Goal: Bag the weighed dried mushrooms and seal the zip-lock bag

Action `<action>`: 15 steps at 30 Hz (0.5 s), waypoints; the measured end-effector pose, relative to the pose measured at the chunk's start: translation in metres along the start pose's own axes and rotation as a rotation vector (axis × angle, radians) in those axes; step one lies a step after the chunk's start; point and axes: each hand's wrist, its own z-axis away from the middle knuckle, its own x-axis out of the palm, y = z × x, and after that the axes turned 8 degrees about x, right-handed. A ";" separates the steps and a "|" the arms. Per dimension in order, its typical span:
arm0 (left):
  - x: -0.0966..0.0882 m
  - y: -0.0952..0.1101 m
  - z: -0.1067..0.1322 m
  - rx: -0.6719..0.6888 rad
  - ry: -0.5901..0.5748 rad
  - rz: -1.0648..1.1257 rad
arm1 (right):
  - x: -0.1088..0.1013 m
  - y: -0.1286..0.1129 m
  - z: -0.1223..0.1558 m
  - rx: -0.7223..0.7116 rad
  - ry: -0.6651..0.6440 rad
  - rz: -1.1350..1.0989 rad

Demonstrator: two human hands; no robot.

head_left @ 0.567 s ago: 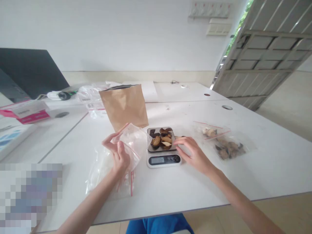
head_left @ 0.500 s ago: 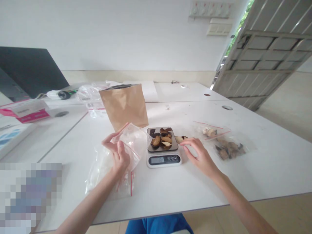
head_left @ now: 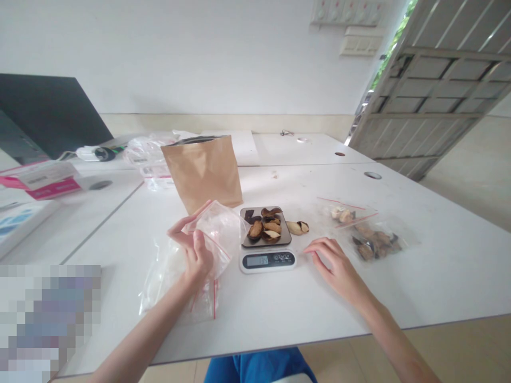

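My left hand point(head_left: 195, 250) is closed on a clear zip bag with a red seal line point(head_left: 219, 226), held just left of the kitchen scale point(head_left: 267, 260). On the scale's metal plate lie several dried brown, shell-like pieces point(head_left: 272, 227); the display is lit, its digits hard to read. A pale dried piece with a dark end point(head_left: 296, 228) rests on the table against the plate's right side. Below that piece, my right hand point(head_left: 329, 260) hovers or rests near the tabletop, thumb and fingers apart, holding nothing.
A brown paper pouch point(head_left: 205, 173) stands open-topped behind my left hand. More clear zip bags point(head_left: 163, 282) lie beneath that hand. To the right are a bag of pale pieces point(head_left: 342, 214) and a bag of brown pieces point(head_left: 375, 242). A pink-and-white box point(head_left: 51, 183) sits far left.
My right hand has drawn back toward me and slightly right from the pale dried piece, which now shows in full beside the scale. My left hand and its bag look the same.
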 end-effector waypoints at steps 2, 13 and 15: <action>0.000 -0.001 0.000 0.002 0.000 -0.003 | 0.000 0.001 0.000 0.006 -0.003 0.002; 0.002 0.001 0.000 -0.027 0.019 -0.034 | 0.001 0.003 0.002 0.002 0.009 0.001; 0.001 -0.001 0.001 -0.071 0.019 -0.013 | 0.001 0.003 0.002 0.000 0.032 -0.012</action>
